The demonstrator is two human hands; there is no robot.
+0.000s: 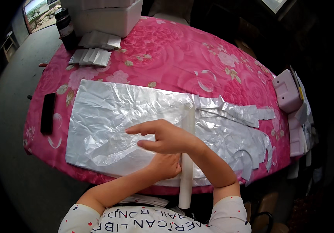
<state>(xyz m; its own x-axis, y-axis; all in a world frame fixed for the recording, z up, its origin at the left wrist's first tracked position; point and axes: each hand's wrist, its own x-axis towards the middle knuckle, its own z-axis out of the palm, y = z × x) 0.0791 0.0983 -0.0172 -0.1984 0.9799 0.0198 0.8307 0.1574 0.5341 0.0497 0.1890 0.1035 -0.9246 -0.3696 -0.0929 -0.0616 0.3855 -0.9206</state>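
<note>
A stack of thin, crinkled whitish plastic bags [109, 112] lies flat across the near part of the table, its cut, strap-like ends [248, 143] spread to the right. Across it, near to far, rests a long white tube [186, 186], whose near end sticks out past the table edge. My left hand [164, 167] is closed, knuckles up, against the tube's left side; what its curled fingers hold is hidden. Above it my right hand [161, 136] hovers over the plastic, fingers stretched to the left and thumb apart, holding nothing.
Pink flowered cloth covers the table [167, 50]. At the far left stand a white foam box [105, 21], a dark lidded bottle [65, 29] and folded plastic packets [93, 56]. A black phone-like slab [48, 113] lies left; a pale pink holder [287, 91] stands at the right edge.
</note>
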